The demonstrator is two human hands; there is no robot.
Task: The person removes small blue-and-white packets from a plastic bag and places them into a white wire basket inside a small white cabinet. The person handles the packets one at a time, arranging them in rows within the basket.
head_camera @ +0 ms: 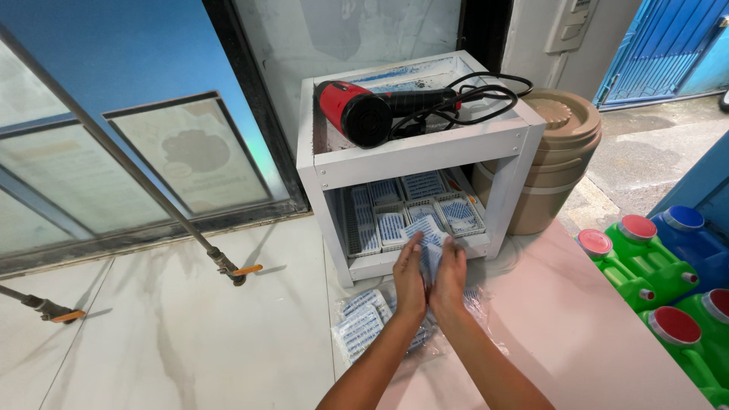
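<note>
My left hand (410, 279) and my right hand (449, 277) are pressed together around a small stack of blue-and-white flat packets (427, 231), held upright just in front of the lower shelf of a white open cabinet (421, 152). That shelf holds a wire basket (353, 228) filled with several rows of the same packets (395, 205). Below my wrists a clear plastic bag (364, 323) with more such packets lies on the pale pink counter (577, 334).
On top of the cabinet lies a red-and-black hair dryer (364, 110) with its coiled black cord (478, 91). A brown lidded plastic jar (558, 152) stands right of it. Green and blue jugs (653, 266) with red caps sit at the far right. A glass display case (114, 167) fills the left.
</note>
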